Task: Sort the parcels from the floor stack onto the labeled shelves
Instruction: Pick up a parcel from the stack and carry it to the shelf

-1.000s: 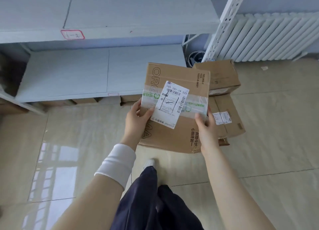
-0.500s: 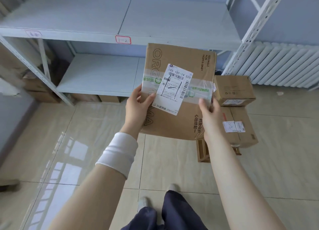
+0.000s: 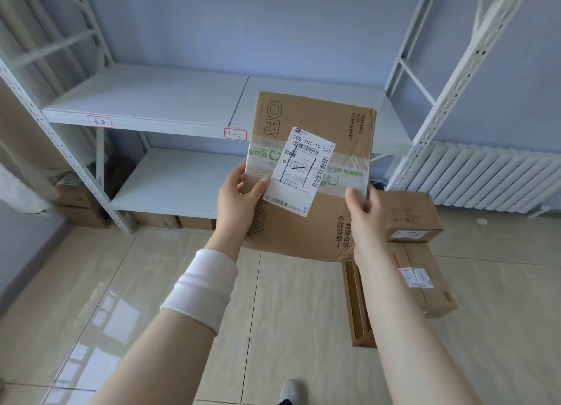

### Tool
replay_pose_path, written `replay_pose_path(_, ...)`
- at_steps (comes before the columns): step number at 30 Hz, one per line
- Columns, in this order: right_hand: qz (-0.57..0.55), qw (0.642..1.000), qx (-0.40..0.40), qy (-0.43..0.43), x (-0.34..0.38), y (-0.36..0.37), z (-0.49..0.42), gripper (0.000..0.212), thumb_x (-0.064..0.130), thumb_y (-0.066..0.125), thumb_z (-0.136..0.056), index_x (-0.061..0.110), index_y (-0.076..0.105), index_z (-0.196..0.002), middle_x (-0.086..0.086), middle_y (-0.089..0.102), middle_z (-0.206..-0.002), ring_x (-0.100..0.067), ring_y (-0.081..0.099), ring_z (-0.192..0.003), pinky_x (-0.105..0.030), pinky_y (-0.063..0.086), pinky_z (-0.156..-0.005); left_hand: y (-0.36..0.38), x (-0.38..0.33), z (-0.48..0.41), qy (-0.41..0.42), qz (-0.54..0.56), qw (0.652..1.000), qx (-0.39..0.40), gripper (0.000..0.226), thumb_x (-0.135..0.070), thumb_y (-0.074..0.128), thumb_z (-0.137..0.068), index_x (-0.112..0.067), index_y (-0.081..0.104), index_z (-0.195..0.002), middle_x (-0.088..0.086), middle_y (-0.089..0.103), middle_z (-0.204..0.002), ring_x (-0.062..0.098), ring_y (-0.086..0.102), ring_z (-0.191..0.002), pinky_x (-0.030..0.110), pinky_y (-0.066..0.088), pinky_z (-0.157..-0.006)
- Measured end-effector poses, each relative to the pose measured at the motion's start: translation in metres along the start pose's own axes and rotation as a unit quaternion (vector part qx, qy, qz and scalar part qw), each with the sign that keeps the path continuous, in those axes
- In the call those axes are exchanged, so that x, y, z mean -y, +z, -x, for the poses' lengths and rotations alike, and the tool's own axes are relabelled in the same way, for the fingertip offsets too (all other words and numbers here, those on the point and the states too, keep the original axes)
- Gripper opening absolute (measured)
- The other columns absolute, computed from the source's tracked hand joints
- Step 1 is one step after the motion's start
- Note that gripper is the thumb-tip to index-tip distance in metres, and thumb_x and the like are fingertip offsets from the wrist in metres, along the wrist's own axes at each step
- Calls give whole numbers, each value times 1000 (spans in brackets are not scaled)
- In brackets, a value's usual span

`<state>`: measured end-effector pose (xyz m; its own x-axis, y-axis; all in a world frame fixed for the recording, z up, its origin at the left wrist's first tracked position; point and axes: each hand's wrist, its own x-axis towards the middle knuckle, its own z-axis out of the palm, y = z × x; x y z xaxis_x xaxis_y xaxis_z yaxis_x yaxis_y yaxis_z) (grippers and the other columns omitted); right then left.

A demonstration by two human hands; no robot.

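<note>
I hold a flat brown cardboard parcel (image 3: 315, 125) upright in front of the white shelf unit. A white shipping label (image 3: 300, 171) and a strip of clear tape cross its face. My left hand (image 3: 239, 201) grips its left edge, thumb on the label's corner. My right hand (image 3: 364, 213) grips the right edge. Behind it the middle shelf (image 3: 151, 101) carries a red-framed tag "1-2" (image 3: 235, 134) and another handwritten tag (image 3: 99, 121). The floor stack (image 3: 425, 283) of brown parcels lies to the right, partly hidden by my right forearm.
A lower shelf board (image 3: 170, 180) sits under the tagged one, with boxes (image 3: 158, 221) tucked beneath it. A white radiator (image 3: 491, 177) lines the right wall. The rack's perforated upright (image 3: 449, 101) slants at the right. Beige tiles (image 3: 91, 283) cover the floor.
The parcel has risen in both hands, from low over the floor stack to the level of the "1-2" shelf. My view has tilted up and back, showing more of the rack.
</note>
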<state>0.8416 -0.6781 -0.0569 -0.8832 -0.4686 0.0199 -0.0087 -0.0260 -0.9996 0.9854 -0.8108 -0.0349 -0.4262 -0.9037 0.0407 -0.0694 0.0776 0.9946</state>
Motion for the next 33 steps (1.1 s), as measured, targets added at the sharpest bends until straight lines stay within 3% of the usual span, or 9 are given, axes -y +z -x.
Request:
replay_pose_path(6,-22,997,9,-72,68,8,-68,37,29,55,-93,25,49,-129,9,59,-114,-8,56,-105,-24,42,-85,28,-65,-58,76,20,997,-18,44,-26,65,-86,-28,52,-129,-8,65,-106,13,63,-103,31,51,-87)
replay_pose_path(12,-56,987,12,-150,130,18,-134,30,27,55,-93,34,50,-121,20,61,-103,0,59,-98,-23,45,-85,53,-127,-119,154,32,987,-28,45,-26,65,-86,-26,52,-129,-10,65,-109,12,63,-103,29,52,-85)
replay_pose_path(17,-74,980,14,-183,176,43,-181,38,27,55,-93,27,49,-131,7,63,-114,-9,59,-103,-21,45,-83,56,-173,-170,204,38,977,-44,46,-27,65,-86,-27,51,-130,-6,65,-111,11,64,-100,24,51,-79)
replay_pose_path(23,-89,968,6,-233,226,87,-235,36,29,56,-92,25,52,-128,5,66,-105,-10,61,-93,-24,47,-79,48,-229,-236,260,57,963,-49,42,-24,65,-86,-29,53,-126,-20,62,-100,13,62,-102,26,50,-84)
replay_pose_path(26,-101,959,-5,-264,255,110,-257,38,30,57,-91,25,53,-128,5,67,-104,-10,61,-93,-27,48,-83,40,-253,-269,287,80,954,-41,45,-24,65,-86,-28,52,-128,-14,62,-107,13,62,-103,26,50,-85)
replay_pose_path(28,-113,953,-5,-280,272,124,-272,39,28,57,-91,24,52,-129,5,67,-105,-6,61,-92,-20,48,-81,34,-268,-290,309,85,947,-38,45,-24,66,-85,-27,52,-128,-11,63,-108,13,62,-103,25,51,-84)
replay_pose_path(31,-119,945,-8,-303,295,143,-294,39,25,57,-92,24,52,-131,15,64,-101,13,58,-81,0,42,-66,27,-291,-322,328,88,940,-35,38,-25,66,-85,-32,52,-120,-17,62,-104,10,61,-102,23,51,-82)
replay_pose_path(33,-115,941,-17,-317,309,155,-307,39,26,57,-92,24,52,-130,16,65,-101,16,58,-79,0,43,-66,26,-304,-343,338,96,936,-24,38,-25,67,-85,-36,51,-118,-13,63,-108,12,61,-104,30,51,-87)
